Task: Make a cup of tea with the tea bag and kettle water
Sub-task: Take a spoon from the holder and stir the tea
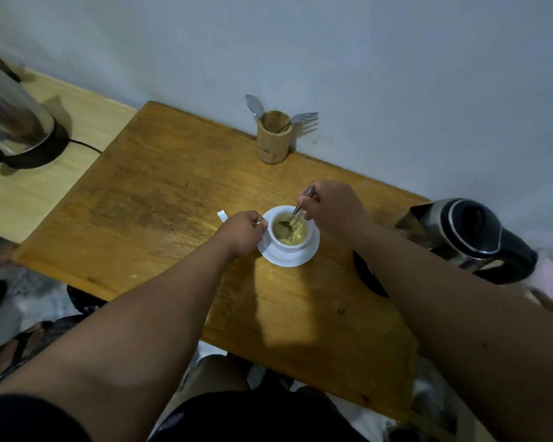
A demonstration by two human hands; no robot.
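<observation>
A white cup [288, 246] stands on a white saucer [296, 258] in the middle of the wooden table [160, 199]. Yellowish tea fills the cup, with a pale tea bag [296, 229] floating in it. My left hand [241, 232] grips the cup's handle on its left side. My right hand [331, 208] holds a metal spoon [292, 216] whose bowl dips into the tea. A steel kettle with a black lid [463, 234] rests on its base at the table's right edge, close to my right forearm. A small white scrap [222, 215] lies just left of my left hand.
A wooden holder [273, 138] with a spoon and a fork stands against the wall behind the cup. A second steel kettle [10, 113] sits on a black base on a paler surface at far left, its cord trailing right. Sandals and feet show on the floor at lower left.
</observation>
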